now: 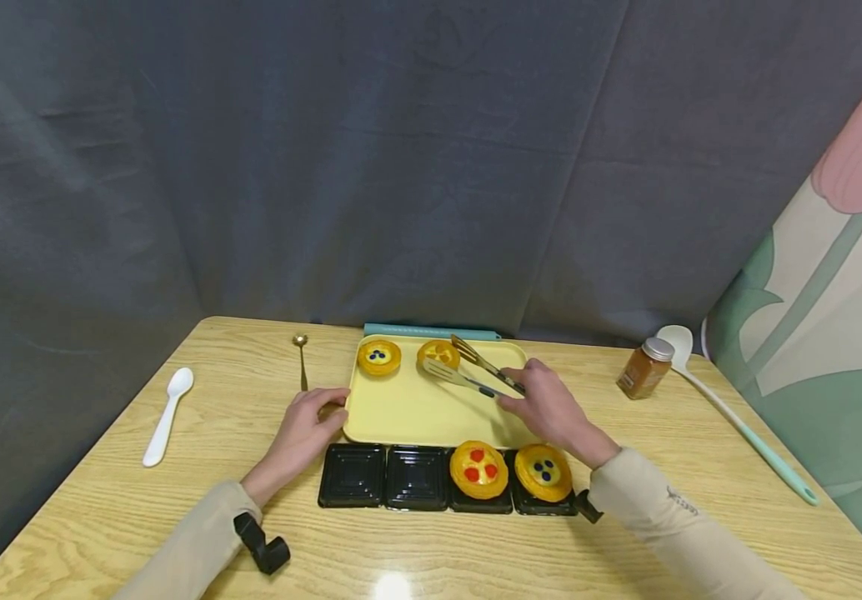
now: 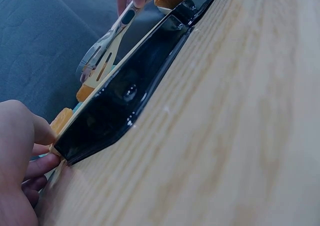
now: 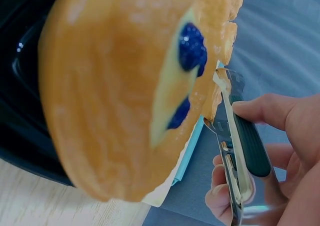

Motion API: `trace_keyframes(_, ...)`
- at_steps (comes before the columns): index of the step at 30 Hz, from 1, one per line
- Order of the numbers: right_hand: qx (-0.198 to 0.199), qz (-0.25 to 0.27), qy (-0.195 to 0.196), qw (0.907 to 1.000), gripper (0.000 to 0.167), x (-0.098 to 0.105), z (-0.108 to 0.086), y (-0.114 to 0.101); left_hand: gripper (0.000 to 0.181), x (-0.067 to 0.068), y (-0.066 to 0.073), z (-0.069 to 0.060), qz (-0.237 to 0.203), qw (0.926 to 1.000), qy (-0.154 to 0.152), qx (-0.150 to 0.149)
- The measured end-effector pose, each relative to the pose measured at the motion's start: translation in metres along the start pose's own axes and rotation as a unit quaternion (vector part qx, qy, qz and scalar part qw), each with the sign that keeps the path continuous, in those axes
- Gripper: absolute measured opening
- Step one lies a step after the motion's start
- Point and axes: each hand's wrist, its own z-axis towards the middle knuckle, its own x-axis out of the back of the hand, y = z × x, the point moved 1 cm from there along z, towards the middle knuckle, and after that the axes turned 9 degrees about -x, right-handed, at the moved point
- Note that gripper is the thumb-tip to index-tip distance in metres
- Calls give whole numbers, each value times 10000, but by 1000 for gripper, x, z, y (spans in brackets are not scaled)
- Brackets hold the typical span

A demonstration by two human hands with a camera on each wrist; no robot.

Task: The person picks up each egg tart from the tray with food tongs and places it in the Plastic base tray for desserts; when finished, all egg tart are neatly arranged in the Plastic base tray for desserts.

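My right hand point(image 1: 551, 408) grips metal tongs point(image 1: 442, 372) with dark handle grips point(image 3: 250, 141). The tongs' arms are spread on either side of a yellow-topped tart point(image 1: 428, 353) at the back of the pale yellow tray point(image 1: 401, 412). Another tart point(image 1: 379, 358), dotted with blueberries, lies at the tray's back left. My left hand point(image 1: 307, 432) pinches the tray's left edge between thumb and fingers. In front of the tray stands a row of black square containers point(image 1: 353, 475). Its two right compartments hold a strawberry tart point(image 1: 479, 471) and a blueberry tart point(image 1: 543, 472); the two left ones are bare.
Left lie a white spoon point(image 1: 163, 425) and a thin gold spoon point(image 1: 302, 362). A teal strip-shaped object point(image 1: 431, 332) borders the tray's back. On the right are a lidded amber jar point(image 1: 644, 371) and a long spoon with a mint handle point(image 1: 772, 458). Grey curtain hangs behind.
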Motion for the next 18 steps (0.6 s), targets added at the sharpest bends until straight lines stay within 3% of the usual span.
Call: trace_keyframes(18,146,112,57,9998,46,6,-11,-2,37,1,-1,0,-17,10000,-39,10)
